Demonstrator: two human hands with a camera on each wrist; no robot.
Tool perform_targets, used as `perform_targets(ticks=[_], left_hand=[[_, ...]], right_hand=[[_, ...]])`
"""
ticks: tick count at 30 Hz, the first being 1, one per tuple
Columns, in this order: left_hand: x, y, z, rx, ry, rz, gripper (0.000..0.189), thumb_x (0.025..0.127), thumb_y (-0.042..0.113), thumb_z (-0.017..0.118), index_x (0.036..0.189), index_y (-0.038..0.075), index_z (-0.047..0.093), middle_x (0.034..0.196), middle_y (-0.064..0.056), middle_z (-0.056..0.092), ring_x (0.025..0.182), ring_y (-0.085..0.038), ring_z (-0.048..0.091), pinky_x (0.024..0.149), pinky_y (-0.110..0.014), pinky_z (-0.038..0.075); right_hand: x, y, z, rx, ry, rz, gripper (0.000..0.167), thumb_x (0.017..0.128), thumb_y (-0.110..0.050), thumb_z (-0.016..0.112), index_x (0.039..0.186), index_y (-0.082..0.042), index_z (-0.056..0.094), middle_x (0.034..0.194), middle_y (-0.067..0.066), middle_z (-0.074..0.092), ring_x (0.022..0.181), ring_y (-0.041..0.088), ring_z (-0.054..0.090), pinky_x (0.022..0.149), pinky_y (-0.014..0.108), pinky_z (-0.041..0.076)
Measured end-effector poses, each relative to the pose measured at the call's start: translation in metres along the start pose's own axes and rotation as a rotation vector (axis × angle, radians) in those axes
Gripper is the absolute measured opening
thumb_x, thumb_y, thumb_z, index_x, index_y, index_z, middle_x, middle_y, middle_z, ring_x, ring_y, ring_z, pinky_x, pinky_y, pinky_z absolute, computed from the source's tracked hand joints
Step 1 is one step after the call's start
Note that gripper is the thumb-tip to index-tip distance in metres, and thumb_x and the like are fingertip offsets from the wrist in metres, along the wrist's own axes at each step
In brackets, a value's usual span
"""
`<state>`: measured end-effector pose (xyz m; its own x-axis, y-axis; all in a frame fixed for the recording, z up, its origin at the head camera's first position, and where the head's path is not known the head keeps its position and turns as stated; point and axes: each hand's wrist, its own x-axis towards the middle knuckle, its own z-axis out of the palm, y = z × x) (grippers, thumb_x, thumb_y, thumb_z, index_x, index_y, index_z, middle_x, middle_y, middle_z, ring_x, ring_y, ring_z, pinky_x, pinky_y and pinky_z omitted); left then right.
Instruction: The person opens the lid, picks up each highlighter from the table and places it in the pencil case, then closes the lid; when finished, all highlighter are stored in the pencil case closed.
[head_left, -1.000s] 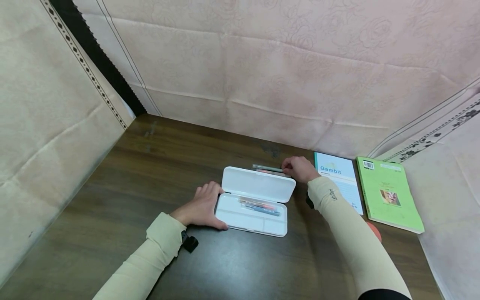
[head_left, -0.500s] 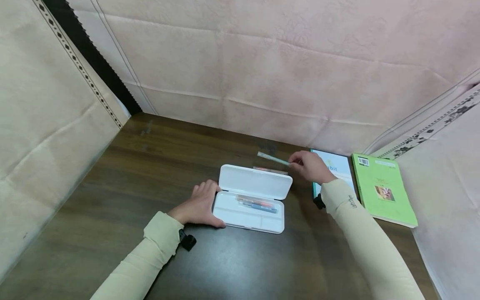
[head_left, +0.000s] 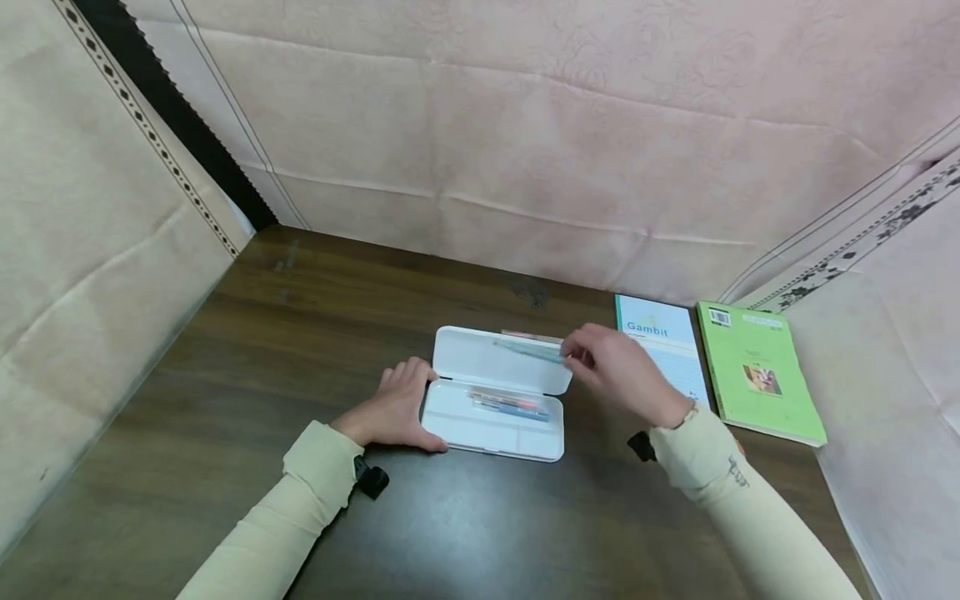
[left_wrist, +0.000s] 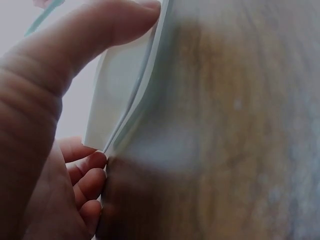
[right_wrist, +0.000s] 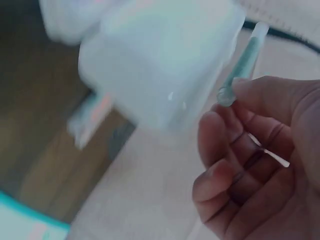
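Note:
A white pencil case lies unfolded on the table, its lid laid back. Two or three pens rest in its base. My left hand grips the case's left end, thumb along the front edge and fingers toward the back; the left wrist view shows the thumb on the case wall. My right hand pinches one end of a light green pen, held over the lid. In the right wrist view the pen sits between thumb and forefinger. Another pen lies behind the lid, partly hidden.
To the right lie a blue-and-white book marked "Gambit" and a green book. A reddish object is mostly hidden behind the right sleeve. Pale cloth hangs around the brown wooden table.
My right hand has picked up the green pen from behind the case, lifted it, and carried it forward over the lid. My left hand stays on the case.

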<state>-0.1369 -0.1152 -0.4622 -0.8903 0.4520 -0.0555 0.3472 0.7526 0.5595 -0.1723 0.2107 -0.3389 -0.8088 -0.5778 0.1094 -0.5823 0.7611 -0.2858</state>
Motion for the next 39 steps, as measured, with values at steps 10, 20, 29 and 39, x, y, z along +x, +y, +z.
perform_targets(ticks=[10, 20, 29, 39], left_hand=[[0.0, 0.001, -0.001, -0.011, -0.004, -0.001, 0.094, 0.059, 0.058, 0.086, 0.125, 0.008, 0.041, 0.116, -0.006, 0.043, 0.098, -0.02, 0.036, 0.084, -0.037, 0.026], [0.0, 0.002, -0.002, -0.011, -0.004, -0.002, 0.093, 0.06, 0.058, 0.086, 0.124, 0.009, 0.041, 0.115, -0.005, 0.043, 0.098, -0.019, 0.036, 0.084, -0.037, 0.026], [0.0, 0.002, -0.003, -0.007, -0.006, 0.01, 0.092, 0.059, 0.058, 0.085, 0.124, 0.009, 0.041, 0.114, -0.004, 0.042, 0.096, -0.019, 0.035, 0.082, -0.035, 0.026], [0.002, 0.001, -0.002, 0.001, -0.011, 0.003, 0.094, 0.059, 0.059, 0.085, 0.124, 0.009, 0.041, 0.115, -0.004, 0.042, 0.097, -0.019, 0.036, 0.082, -0.035, 0.026]], right_hand=[[-0.014, -0.033, 0.052, 0.0, -0.178, -0.004, 0.006, 0.088, -0.017, 0.073, 0.093, -0.014, 0.07, 0.084, -0.004, 0.065, 0.068, 0.008, 0.052, 0.065, 0.024, 0.048], [-0.008, -0.051, 0.084, -0.029, -0.248, -0.026, 0.005, 0.09, -0.02, 0.07, 0.092, -0.016, 0.069, 0.086, -0.003, 0.067, 0.07, 0.01, 0.052, 0.07, 0.027, 0.05], [-0.007, -0.058, 0.088, -0.048, -0.231, -0.02, 0.006, 0.09, -0.021, 0.07, 0.093, -0.017, 0.067, 0.085, -0.003, 0.066, 0.068, 0.01, 0.05, 0.068, 0.026, 0.047], [-0.009, -0.057, 0.085, -0.018, -0.235, -0.02, 0.011, 0.089, -0.022, 0.072, 0.099, -0.017, 0.068, 0.086, -0.003, 0.067, 0.069, 0.01, 0.051, 0.068, 0.026, 0.047]])
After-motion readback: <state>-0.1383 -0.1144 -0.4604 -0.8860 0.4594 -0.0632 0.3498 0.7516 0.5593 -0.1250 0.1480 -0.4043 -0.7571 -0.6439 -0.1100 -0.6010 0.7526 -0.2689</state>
